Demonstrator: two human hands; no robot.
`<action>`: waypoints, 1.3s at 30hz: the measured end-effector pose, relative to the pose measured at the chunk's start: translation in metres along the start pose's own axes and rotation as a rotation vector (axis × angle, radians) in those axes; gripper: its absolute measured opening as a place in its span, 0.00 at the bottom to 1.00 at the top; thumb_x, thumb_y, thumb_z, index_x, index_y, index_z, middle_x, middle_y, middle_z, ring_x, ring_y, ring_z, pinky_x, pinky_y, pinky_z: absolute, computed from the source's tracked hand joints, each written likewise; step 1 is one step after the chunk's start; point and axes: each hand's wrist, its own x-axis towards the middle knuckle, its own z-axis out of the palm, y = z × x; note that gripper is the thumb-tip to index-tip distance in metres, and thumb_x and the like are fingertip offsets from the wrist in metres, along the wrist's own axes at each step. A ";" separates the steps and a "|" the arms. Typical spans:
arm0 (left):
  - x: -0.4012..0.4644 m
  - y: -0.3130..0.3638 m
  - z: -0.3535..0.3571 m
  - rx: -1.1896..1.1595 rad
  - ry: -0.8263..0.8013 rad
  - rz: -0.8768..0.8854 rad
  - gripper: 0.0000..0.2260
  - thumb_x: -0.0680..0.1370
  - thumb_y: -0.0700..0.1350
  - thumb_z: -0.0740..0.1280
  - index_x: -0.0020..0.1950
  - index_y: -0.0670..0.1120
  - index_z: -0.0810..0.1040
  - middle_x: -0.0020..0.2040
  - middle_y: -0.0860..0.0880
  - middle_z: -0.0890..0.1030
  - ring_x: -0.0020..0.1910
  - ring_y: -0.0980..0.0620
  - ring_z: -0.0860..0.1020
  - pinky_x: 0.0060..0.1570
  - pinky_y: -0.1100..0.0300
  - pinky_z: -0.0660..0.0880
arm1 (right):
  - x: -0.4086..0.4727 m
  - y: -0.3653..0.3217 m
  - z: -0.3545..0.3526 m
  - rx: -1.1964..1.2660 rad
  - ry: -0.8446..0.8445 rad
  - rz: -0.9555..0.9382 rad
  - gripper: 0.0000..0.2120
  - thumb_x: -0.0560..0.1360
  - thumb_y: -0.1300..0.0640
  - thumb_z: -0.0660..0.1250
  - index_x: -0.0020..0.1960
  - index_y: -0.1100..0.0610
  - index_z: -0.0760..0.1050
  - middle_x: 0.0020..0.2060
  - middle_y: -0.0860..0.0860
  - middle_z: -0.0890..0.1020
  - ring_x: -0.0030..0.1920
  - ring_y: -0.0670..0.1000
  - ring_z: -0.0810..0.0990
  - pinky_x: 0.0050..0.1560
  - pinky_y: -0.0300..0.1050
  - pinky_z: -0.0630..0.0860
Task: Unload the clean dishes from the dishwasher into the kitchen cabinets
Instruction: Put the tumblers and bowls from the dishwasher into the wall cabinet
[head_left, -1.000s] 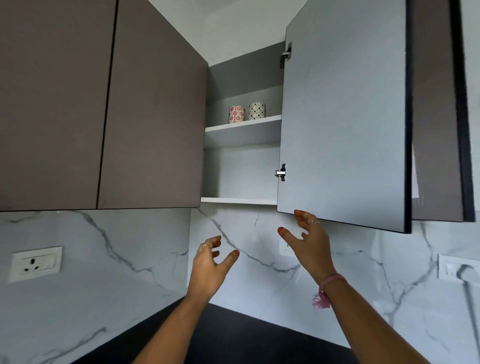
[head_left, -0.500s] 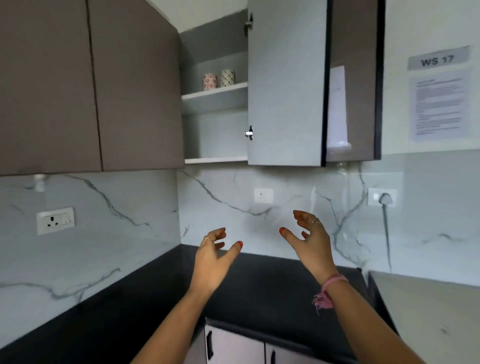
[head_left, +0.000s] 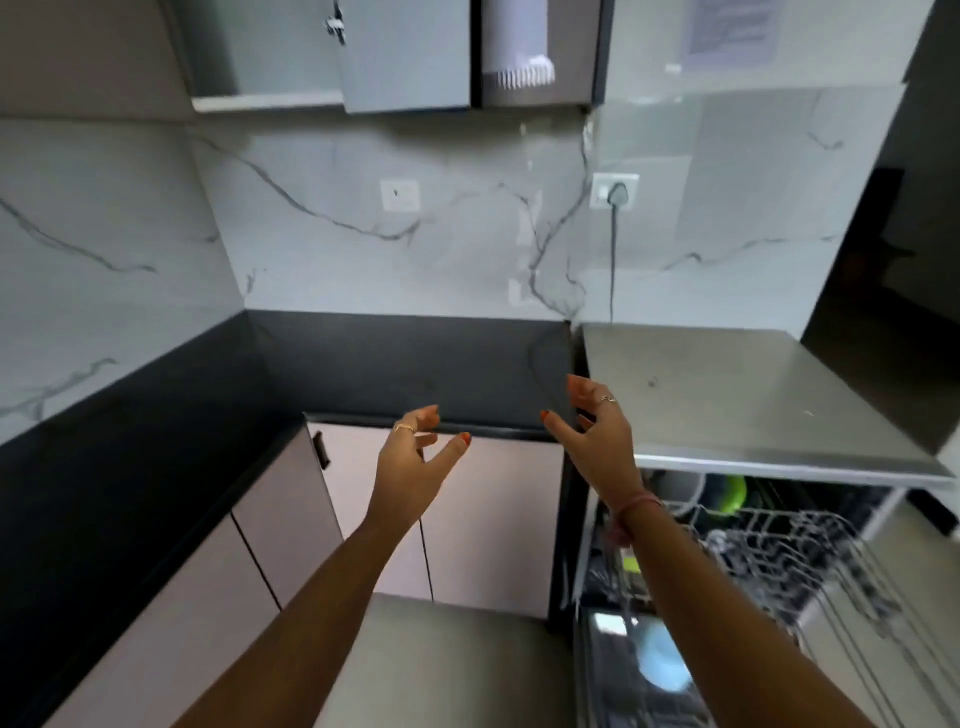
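Both my hands hang in the air in front of the counter and hold nothing. My left hand (head_left: 415, 457) has loosely curled fingers, and my right hand (head_left: 597, 441) faces it with fingers relaxed. At the lower right the dishwasher (head_left: 587, 561) stands open with its upper wire rack (head_left: 810, 545) pulled out. A green item (head_left: 727, 493) and a white dish (head_left: 680, 488) sit at the rack's back. A pale blue dish (head_left: 662, 660) lies lower down, partly behind my right forearm. At the top the wall cabinet (head_left: 260, 98) stands open, its door (head_left: 405, 57) swung out.
A black countertop (head_left: 405, 364) fills the corner, with pink base cabinets (head_left: 493, 514) under it. A steel worktop (head_left: 727, 395) covers the dishwasher. A plug and cord (head_left: 615, 208) hang on the marble backsplash. A dark doorway (head_left: 883, 249) opens at the right.
My view has dropped from the open wall cabinet down to the counter and the open dishwasher. Both hands have come down with it, still apart and holding nothing.
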 end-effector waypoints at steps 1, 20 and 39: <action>-0.009 -0.001 0.013 0.005 -0.019 -0.012 0.24 0.74 0.51 0.71 0.67 0.48 0.70 0.61 0.53 0.75 0.55 0.56 0.74 0.48 0.67 0.71 | -0.007 0.009 -0.012 -0.006 0.003 0.024 0.24 0.71 0.60 0.74 0.65 0.58 0.71 0.60 0.51 0.77 0.60 0.48 0.76 0.60 0.43 0.73; -0.200 0.009 0.288 -0.013 -0.221 -0.354 0.23 0.74 0.48 0.72 0.65 0.45 0.71 0.61 0.49 0.77 0.53 0.52 0.77 0.44 0.70 0.71 | -0.139 0.187 -0.294 -0.240 -0.054 0.365 0.22 0.71 0.62 0.73 0.63 0.65 0.72 0.56 0.58 0.79 0.56 0.54 0.78 0.59 0.47 0.76; -0.187 -0.085 0.404 0.265 -0.500 -0.526 0.27 0.73 0.41 0.73 0.69 0.38 0.68 0.67 0.39 0.71 0.64 0.42 0.72 0.62 0.51 0.72 | -0.195 0.334 -0.326 -0.446 -0.214 0.987 0.38 0.66 0.61 0.77 0.71 0.65 0.63 0.67 0.60 0.69 0.66 0.57 0.70 0.60 0.40 0.67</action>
